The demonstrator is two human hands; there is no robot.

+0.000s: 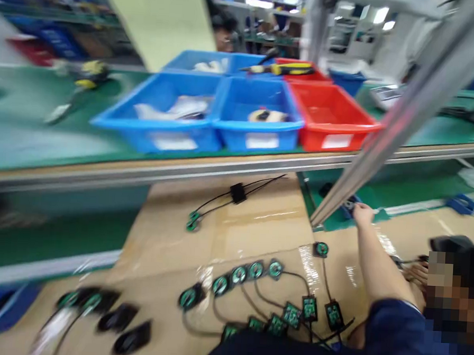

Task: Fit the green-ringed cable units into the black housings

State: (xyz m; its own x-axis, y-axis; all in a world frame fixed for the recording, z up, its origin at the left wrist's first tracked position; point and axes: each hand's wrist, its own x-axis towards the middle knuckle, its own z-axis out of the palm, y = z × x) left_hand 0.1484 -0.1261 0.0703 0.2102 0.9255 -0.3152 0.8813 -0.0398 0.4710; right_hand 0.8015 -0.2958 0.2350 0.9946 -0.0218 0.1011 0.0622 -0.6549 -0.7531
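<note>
Hand reaching to a small part at the bench's far edge.

The small dark part (pixel 349 205) lay on green matting beside a slanted aluminium rail (pixel 386 132). One hand (pixel 363 213) touched it; grip state and side could not be told. Nearer, wired round green modules (pixel 256 269) lay in a row on the cardboard-covered bench (pixel 259 210), with blue bins (pixel 256 115) behind.

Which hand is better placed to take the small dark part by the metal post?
Neither left nor right: the wearer's hands are out of view. The hand touching the part, on a dark-sleeved arm beside another person's head, seems a co-worker's.
</note>
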